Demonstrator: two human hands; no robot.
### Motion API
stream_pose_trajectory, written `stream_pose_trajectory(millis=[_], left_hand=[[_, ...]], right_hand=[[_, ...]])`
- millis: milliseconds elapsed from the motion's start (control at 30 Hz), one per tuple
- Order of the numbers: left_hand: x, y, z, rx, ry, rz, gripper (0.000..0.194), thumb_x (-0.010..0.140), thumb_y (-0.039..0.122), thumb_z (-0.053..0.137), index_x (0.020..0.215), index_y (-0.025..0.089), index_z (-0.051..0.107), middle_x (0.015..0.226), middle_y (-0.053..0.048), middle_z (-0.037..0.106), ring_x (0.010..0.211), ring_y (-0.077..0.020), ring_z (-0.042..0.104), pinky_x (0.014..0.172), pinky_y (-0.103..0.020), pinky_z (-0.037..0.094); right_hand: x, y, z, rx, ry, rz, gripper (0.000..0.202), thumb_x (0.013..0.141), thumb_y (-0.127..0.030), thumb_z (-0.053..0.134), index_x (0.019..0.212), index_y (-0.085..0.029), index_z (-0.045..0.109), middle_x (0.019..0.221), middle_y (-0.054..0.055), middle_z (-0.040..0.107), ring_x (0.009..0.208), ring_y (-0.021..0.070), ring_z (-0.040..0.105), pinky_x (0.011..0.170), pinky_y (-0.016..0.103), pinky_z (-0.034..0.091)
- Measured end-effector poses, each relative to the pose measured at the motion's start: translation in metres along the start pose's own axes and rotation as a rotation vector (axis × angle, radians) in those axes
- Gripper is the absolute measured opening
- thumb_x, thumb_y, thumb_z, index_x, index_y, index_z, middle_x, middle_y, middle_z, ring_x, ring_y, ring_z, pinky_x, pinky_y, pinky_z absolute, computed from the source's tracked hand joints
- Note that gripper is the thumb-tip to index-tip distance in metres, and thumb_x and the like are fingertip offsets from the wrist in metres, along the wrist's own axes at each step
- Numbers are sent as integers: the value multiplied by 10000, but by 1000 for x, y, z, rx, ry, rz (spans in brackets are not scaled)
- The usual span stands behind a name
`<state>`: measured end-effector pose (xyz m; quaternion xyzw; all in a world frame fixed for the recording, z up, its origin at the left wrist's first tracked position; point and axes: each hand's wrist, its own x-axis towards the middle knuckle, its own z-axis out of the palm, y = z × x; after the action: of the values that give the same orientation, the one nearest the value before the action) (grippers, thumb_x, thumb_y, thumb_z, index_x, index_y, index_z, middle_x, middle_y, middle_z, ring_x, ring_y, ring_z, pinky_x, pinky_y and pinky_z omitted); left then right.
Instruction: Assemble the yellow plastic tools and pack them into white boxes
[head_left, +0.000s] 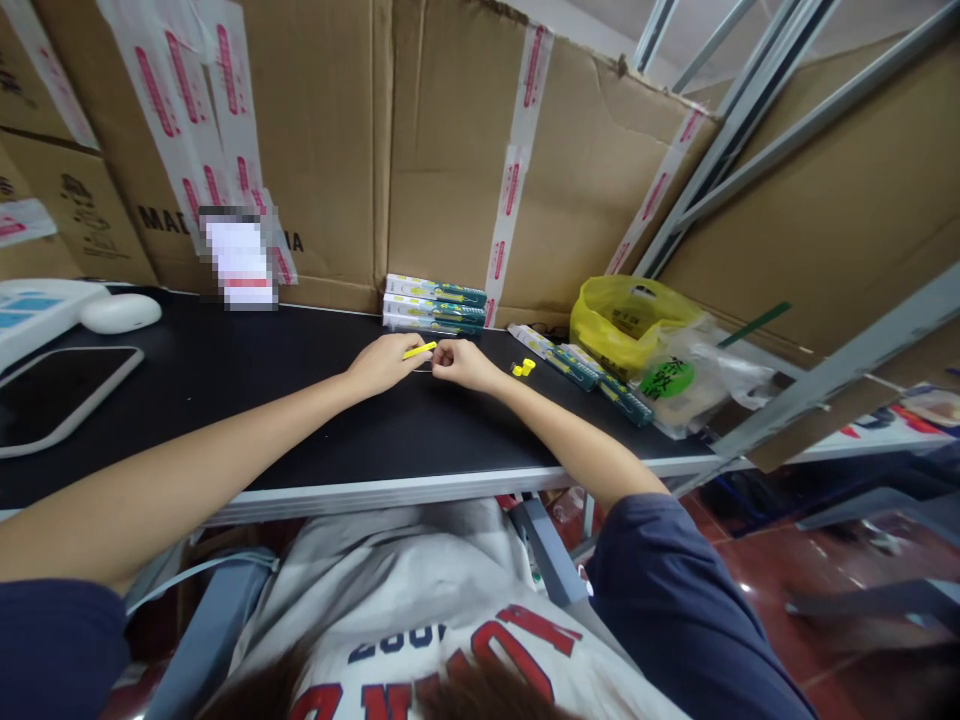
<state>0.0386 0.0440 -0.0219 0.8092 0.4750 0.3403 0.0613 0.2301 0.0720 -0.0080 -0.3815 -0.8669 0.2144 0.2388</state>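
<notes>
Near the middle of the black tabletop, my left hand (pixel 381 366) is closed around a slim yellow plastic piece (pixel 419 351), one end of which sticks out toward my right hand (pixel 463 364). The fingers of my right hand are pinched together right beside that end; whatever they grip is too small or hidden to make out. A thin pale edge shows on the table beneath the fingertips. Small yellow parts (pixel 523 369) lie just right of my right hand. Behind both hands stands a stack of narrow white and green boxes (pixel 435 305) with yellow tools printed on them.
More narrow boxes (pixel 559 357) lie at the right, beside a yellow plastic bag (pixel 626 320) and a clear bag (pixel 679 385). A dark tablet-like device (pixel 64 395) and a white rounded object (pixel 120 313) are at left. Cardboard (pixel 450 150) walls the back; a metal frame (pixel 825 345) rises at right.
</notes>
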Motion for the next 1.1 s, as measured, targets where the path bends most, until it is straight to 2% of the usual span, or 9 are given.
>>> stream_pose_trajectory(millis=[133, 333, 533, 667, 933, 1100], left_hand=[[0, 1, -1, -16, 12, 24, 259, 890, 390, 460, 743, 209, 572, 699, -34, 629, 635, -188, 549, 575, -286, 342], [-1, 4, -4, -60, -58, 50, 323, 898, 447, 450, 683, 214, 512, 624, -11, 581, 574, -171, 513, 558, -285, 335], [-1, 8, -7, -235, -127, -18, 372, 895, 514, 481, 732, 194, 579, 720, -42, 723, 688, -192, 648, 661, -286, 432], [-1, 9, -7, -268, -127, -34, 371, 878, 524, 507, 738, 190, 587, 713, -48, 722, 695, -192, 656, 676, -286, 448], [2, 4, -5, -157, -168, 5, 335, 848, 477, 481, 757, 178, 600, 754, -41, 690, 705, -185, 607, 668, -284, 412], [1, 3, -4, -91, -177, 23, 309, 839, 461, 490, 771, 181, 601, 709, -19, 654, 663, -170, 566, 630, -266, 376]], right_hand=[[1, 2, 7, 82, 12, -27, 74, 719, -200, 595, 759, -137, 593, 629, -40, 553, 582, 87, 467, 582, 211, 344], [3, 7, 6, 333, 20, -83, 269, 757, -314, 684, 850, -176, 473, 630, -65, 538, 562, 84, 491, 540, 197, 390], [-1, 0, 7, 464, -109, -35, 290, 822, -287, 661, 881, -206, 389, 777, -12, 666, 519, 74, 558, 373, 141, 381], [-1, -1, 6, 515, -114, -1, 248, 848, -215, 632, 859, -204, 384, 719, -30, 645, 522, 75, 578, 372, 133, 434], [-3, -2, -5, 616, -73, 87, 205, 795, -124, 605, 783, -189, 411, 626, -53, 626, 509, 76, 590, 401, 152, 505], [-2, 2, -10, 517, -100, 77, 183, 784, -129, 625, 743, -174, 451, 601, -47, 605, 512, 71, 586, 412, 150, 513]])
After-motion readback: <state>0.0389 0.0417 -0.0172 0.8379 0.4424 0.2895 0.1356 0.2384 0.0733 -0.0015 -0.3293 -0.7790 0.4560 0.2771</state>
